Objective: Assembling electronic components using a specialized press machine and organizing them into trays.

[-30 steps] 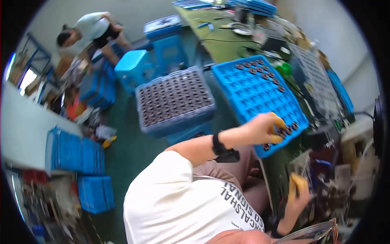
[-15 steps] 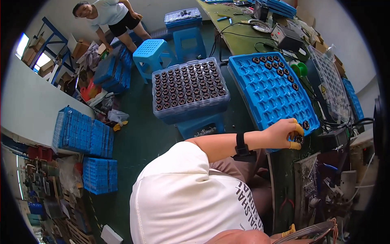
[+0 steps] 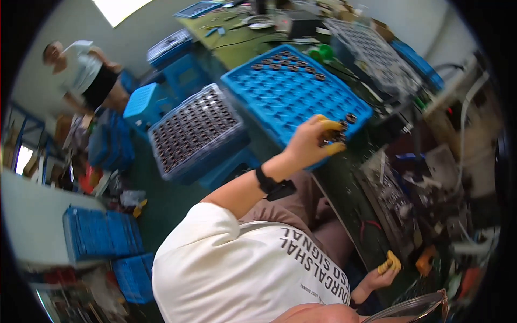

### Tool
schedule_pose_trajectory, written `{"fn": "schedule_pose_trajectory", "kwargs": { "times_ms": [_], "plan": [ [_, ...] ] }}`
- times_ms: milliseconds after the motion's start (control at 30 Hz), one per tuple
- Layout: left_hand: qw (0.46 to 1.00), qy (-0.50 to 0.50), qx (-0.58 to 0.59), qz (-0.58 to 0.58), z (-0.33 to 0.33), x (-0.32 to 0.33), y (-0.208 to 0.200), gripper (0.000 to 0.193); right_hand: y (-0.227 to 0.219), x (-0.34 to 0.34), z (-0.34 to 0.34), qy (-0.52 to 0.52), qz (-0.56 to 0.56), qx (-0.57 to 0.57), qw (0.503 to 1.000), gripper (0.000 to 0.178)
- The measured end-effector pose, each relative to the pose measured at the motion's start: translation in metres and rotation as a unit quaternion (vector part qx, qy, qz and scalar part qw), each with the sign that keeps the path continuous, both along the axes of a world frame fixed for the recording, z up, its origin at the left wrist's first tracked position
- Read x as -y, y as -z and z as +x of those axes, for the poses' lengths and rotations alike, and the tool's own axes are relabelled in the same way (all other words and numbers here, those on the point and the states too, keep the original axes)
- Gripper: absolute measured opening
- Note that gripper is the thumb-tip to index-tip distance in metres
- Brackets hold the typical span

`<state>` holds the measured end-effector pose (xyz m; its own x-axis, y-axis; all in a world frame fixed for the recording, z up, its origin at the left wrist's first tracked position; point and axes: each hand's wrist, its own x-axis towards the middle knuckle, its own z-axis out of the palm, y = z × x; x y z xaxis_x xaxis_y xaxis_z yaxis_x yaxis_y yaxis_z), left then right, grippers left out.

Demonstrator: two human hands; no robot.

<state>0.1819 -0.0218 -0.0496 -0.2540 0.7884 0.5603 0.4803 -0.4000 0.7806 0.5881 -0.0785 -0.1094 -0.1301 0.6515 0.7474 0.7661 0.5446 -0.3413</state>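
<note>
My right grip (image 3: 383, 273) sits low by the table (image 3: 350, 194) edge; whether it is clenched I can't tell. Farther out, my left grip (image 3: 315, 141) pinches dark rings (image 3: 338, 137) at the blue tray's (image 3: 285, 97) near corner. Beyond, a full crate (image 3: 194, 129).

— What kind of place is this?
— A small assembly workshop: blue compartment trays (image 3: 293, 94) of dark round parts, stacked blue crates (image 3: 99, 237), a cluttered green workbench (image 3: 237, 40) with cables.
</note>
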Motion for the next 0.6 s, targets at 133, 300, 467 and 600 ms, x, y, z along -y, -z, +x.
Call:
{"fn": "schedule_pose_trajectory", "kwargs": {
  "times_ms": [133,300,467,600],
  "plan": [
    [0.996,-0.062,-0.051,0.025,0.0,0.0,-0.001,0.039,-0.012,-0.006,-0.014,0.019,0.006,0.005,1.0,0.027],
    [0.997,-0.059,-0.044,0.016,-0.004,-0.002,0.009,0.037,-0.021,-0.006,-0.017,0.026,-0.053,-0.125,0.99,0.021],
    [0.998,-0.043,-0.037,0.007,0.0,-0.001,0.006,0.036,-0.046,-0.024,-0.036,-0.02,-0.088,-0.274,0.957,0.013],
    [0.998,-0.044,-0.047,0.0,-0.001,-0.002,0.007,0.036,-0.067,-0.054,-0.057,-0.013,-0.113,-0.259,0.959,0.042]
  ]
}}
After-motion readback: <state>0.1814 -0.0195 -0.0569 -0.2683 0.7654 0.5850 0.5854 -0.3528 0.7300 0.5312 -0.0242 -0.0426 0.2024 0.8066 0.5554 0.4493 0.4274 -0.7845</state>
